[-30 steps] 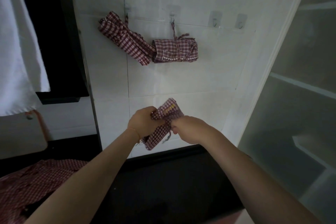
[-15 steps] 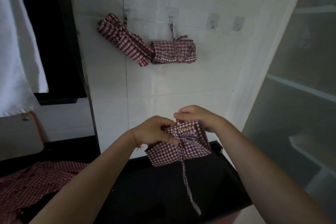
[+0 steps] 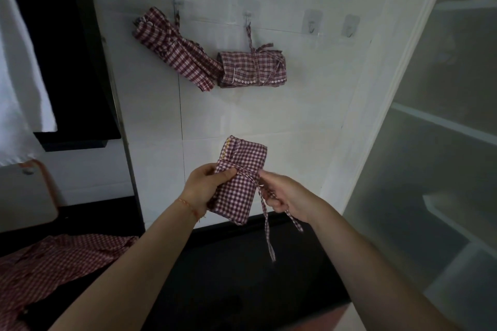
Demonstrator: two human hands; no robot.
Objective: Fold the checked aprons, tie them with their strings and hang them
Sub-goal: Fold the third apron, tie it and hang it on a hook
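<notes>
Left hand (image 3: 205, 188) gripping folded apron (image 3: 240, 179) at mid-height, thumb across the front, just below the string (image 3: 265, 205) wrapped round it. Right hand (image 3: 285, 194) just beside, touching the apron's right edge, fingers curled round the string; two loose ends dangling below, over the dark table (image 3: 242, 277). Above the hands, on the tiled wall (image 3: 282, 115): two tied aprons hanging from hooks, left bundle (image 3: 176, 50) slanted, right bundle (image 3: 252, 70) level, the two touching. Further right of those, two bare hooks (image 3: 312, 21). Down left of the left hand, loose apron (image 3: 59, 258) spread on the table. Far upper left, white cloth (image 3: 18, 83) hanging.
</notes>
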